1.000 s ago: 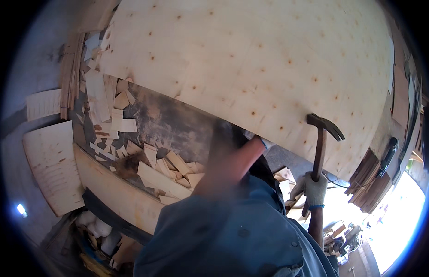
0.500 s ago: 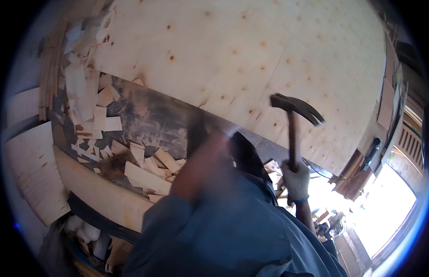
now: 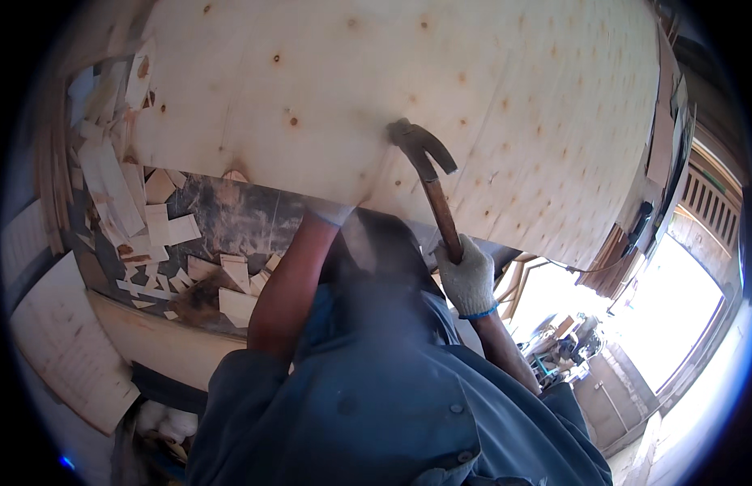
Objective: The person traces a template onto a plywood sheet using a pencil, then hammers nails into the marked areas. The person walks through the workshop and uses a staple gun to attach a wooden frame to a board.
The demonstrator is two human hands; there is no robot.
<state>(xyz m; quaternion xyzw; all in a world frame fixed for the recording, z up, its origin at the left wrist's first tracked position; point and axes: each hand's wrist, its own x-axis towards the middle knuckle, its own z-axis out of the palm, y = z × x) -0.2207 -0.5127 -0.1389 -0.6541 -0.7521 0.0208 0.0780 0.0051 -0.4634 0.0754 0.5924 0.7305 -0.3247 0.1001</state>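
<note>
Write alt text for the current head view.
A gloved right hand grips a claw hammer over a large, pale, brown-spotted wooden sheet; the left hand, mostly hidden, is at the sheet's near edge. Wood offcuts lie scattered at picture left.

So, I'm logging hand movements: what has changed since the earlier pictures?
The right hand and its hammer moved left over the plywood board; the mostly hidden left hand moved left along its near edge. The right hand still grips the hammer; the wood scraps stayed.
</note>
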